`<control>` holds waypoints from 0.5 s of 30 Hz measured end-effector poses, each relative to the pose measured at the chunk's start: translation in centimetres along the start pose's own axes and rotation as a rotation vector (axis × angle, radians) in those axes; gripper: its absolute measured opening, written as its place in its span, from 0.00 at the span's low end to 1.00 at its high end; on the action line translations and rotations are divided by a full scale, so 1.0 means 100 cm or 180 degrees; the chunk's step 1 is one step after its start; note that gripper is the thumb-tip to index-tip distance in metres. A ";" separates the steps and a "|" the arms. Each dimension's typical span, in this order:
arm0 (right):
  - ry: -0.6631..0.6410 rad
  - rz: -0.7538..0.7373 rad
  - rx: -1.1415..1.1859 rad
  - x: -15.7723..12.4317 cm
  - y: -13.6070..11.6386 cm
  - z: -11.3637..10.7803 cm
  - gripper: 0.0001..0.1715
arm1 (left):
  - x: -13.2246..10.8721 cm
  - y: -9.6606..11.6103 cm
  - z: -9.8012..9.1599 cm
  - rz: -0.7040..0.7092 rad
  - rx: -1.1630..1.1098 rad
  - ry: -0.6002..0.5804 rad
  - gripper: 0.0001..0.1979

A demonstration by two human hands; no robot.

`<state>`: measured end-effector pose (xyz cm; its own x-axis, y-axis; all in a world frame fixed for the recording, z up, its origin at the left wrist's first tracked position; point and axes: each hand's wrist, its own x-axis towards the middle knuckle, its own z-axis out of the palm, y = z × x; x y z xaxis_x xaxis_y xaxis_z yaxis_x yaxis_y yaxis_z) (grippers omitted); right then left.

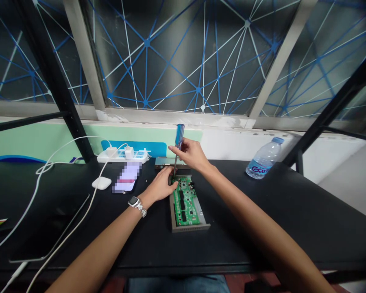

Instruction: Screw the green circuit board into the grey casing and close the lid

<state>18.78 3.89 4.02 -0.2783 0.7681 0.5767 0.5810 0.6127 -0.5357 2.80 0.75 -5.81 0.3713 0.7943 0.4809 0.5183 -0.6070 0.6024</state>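
Observation:
A green circuit board (187,203) lies in an open metal casing (190,228) on the black table. My right hand (191,154) grips a screwdriver (179,134) with a blue handle, held nearly upright. Its shaft points down to the far left corner of the board, where the tip is hard to make out. My left hand (163,185) rests at that same corner, thumb on the board's edge and the other fingers by the casing's far side. Whether those fingers pinch anything is hidden. Behind the hands lies a flat metal cover (160,162), partly covered by them.
To the left are a phone (128,177), a white earbud case (101,183), a tablet (50,232) and white cables (93,199). A power strip (122,156) with plugs lies by the wall. At right stands a tilted-looking water bottle (264,158), near a black metal frame (320,97).

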 end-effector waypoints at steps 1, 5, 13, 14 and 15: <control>-0.0025 0.0005 0.0044 0.000 0.000 -0.001 0.24 | 0.000 0.000 0.000 -0.0003 0.0028 -0.0032 0.19; -0.0130 -0.0014 0.0239 0.000 0.000 -0.003 0.22 | -0.001 -0.004 -0.002 -0.0024 0.0021 -0.0139 0.18; -0.0527 -0.0113 0.0922 0.001 0.005 -0.004 0.21 | 0.000 -0.006 -0.003 0.0023 -0.0079 -0.0203 0.18; -0.0537 -0.0086 0.0985 0.002 0.006 -0.003 0.22 | 0.000 -0.005 -0.003 0.0022 -0.0093 -0.0192 0.18; -0.0563 -0.0042 0.1061 0.002 0.006 -0.003 0.22 | 0.000 -0.004 -0.003 0.0023 -0.0127 -0.0168 0.18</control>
<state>19.29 4.42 3.98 -0.4286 0.7622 0.4851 0.3038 0.6272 -0.7172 2.39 1.00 -5.85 0.4156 0.7895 0.4517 0.4849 -0.6125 0.6244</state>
